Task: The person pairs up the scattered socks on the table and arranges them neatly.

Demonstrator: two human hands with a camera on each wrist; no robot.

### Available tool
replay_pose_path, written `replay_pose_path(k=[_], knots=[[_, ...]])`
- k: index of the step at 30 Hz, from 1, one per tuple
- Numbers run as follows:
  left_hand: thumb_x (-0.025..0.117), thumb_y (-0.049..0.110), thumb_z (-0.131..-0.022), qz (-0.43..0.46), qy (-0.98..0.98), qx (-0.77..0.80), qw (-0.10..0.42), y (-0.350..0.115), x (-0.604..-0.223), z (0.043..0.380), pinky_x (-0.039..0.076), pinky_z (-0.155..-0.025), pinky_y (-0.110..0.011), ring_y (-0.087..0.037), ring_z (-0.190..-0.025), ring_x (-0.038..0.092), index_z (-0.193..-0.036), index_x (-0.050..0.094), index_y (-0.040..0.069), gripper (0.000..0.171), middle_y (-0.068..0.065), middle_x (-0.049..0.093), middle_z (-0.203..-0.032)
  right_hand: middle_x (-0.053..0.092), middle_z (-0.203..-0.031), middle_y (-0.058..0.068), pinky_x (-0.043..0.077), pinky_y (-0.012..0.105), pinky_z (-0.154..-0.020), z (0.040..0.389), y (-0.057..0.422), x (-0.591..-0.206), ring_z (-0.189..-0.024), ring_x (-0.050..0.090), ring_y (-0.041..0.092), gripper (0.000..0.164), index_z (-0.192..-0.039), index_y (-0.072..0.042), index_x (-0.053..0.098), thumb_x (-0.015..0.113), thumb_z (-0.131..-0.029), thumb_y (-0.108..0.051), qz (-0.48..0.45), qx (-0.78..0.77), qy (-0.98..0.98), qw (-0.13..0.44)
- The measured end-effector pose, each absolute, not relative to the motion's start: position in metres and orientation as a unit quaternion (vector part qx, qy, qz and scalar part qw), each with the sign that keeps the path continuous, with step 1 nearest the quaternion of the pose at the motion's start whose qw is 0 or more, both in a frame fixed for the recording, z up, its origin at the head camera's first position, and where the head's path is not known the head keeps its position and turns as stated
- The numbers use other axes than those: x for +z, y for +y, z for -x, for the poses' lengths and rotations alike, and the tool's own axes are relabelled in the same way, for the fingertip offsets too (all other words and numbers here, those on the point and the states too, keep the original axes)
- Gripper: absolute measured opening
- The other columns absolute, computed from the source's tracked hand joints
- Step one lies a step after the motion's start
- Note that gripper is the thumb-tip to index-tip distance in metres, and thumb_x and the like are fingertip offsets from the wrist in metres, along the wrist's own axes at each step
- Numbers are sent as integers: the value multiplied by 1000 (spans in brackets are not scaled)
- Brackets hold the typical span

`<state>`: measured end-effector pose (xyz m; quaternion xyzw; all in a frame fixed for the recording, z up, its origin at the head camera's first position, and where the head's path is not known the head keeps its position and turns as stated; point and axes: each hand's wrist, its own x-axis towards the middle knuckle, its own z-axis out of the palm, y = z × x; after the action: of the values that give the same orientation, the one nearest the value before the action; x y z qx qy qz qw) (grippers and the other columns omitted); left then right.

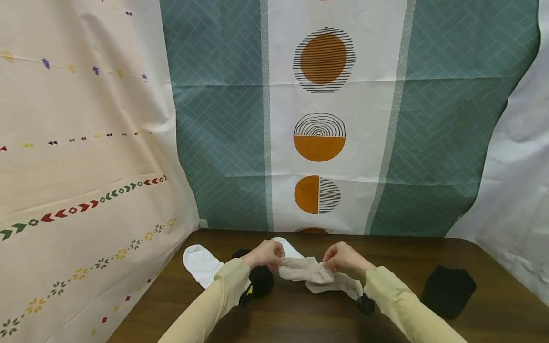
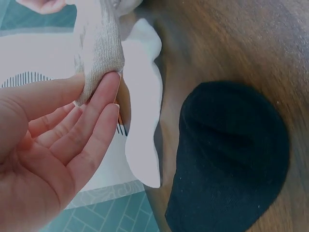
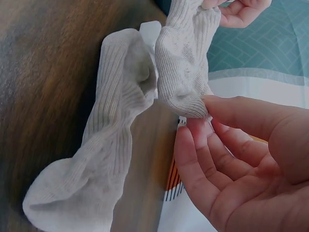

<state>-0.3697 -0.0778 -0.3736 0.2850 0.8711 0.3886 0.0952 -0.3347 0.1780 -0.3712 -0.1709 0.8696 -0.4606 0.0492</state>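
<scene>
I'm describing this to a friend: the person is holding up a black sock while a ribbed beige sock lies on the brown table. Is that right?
Not quite: the held sock is beige, not black, as the right wrist view shows. Another ribbed beige sock does lie on the brown table.

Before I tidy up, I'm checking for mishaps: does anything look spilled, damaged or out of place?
Nothing looks spilled or visibly damaged. The held beige sock and the loose one look merely creased. A black cloth item lies apart from the rest, at far right: mildly odd.
</scene>
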Motion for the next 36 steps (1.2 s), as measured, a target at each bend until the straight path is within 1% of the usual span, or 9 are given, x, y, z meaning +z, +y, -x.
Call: replay_pose_path(k=[6, 10, 17, 20, 22, 24, 28, 31, 36], knots=[[64, -7, -77, -302, 868, 383, 86, -71, -377, 370, 50, -55, -44, -38, -59, 61, -74, 54, -2, 12, -5, 53, -60, 59, -69, 6, 47, 34, -54, 333, 186, -371, -55, 53, 15, 4, -78, 5, 63, 65, -75, 4, 176, -456, 871, 53], [65, -8, -76, -308, 867, 386, 68, -66, -377, 370, 49, -56, -46, -40, -61, 60, -73, 54, -2, 13, -4, 51, -60, 59, -67, 6, 47, 36, -54, 331, 191, -371, -54, 52, 16, 5, -78, 6, 63, 66, -75, 2, 182, -450, 873, 50], [65, -5, -78, -313, 865, 387, 60, -58, -374, 368, 49, -56, -43, -34, -60, 62, -75, 55, -1, 11, -3, 52, -60, 56, -64, 6, 49, 40, -57, 330, 200, -368, -55, 52, 17, 8, -79, 5, 62, 68, -76, 0, 176, -457, 871, 49], [64, -5, -78, -315, 866, 385, 56, -53, -375, 367, 50, -56, -41, -34, -60, 62, -75, 55, -2, 11, -4, 54, -60, 57, -66, 5, 49, 38, -57, 329, 204, -369, -56, 53, 15, 8, -78, 5, 63, 68, -75, 0, 169, -455, 873, 46], [64, -6, -78, -313, 865, 388, 57, -49, -375, 365, 49, -57, -42, -34, -60, 62, -76, 55, -3, 10, -6, 56, -60, 58, -67, 4, 49, 36, -56, 329, 206, -371, -56, 53, 15, 8, -78, 4, 63, 68, -75, 0, 166, -455, 874, 45], [63, -7, -78, -313, 864, 390, 55, -45, -376, 363, 49, -57, -42, -34, -60, 62, -76, 55, -4, 9, -6, 56, -60, 60, -70, 5, 49, 36, -56, 329, 210, -372, -57, 54, 16, 8, -79, 5, 63, 68, -75, 1, 168, -458, 872, 47], [64, -7, -78, -311, 863, 395, 52, -39, -378, 363, 50, -54, -35, -29, -58, 62, -76, 56, -4, 9, -7, 56, -62, 63, -78, 9, 49, 38, -59, 326, 217, -370, -60, 55, 18, 8, -81, 6, 62, 66, -75, 2, 169, -466, 867, 57], [65, -5, -78, -308, 864, 394, 54, -35, -379, 365, 48, -51, -27, -21, -56, 62, -76, 57, -2, 9, -4, 56, -62, 63, -80, 9, 49, 37, -58, 325, 222, -369, -60, 54, 17, 7, -81, 5, 62, 65, -75, 3, 165, -463, 869, 58], [65, -5, -77, -308, 859, 403, 61, -29, -379, 366, 49, -51, -29, -21, -55, 62, -75, 57, -2, 9, -3, 56, -60, 63, -77, 7, 49, 35, -56, 323, 229, -368, -59, 53, 16, 8, -80, 5, 62, 67, -74, 2, 161, -458, 872, 55]])
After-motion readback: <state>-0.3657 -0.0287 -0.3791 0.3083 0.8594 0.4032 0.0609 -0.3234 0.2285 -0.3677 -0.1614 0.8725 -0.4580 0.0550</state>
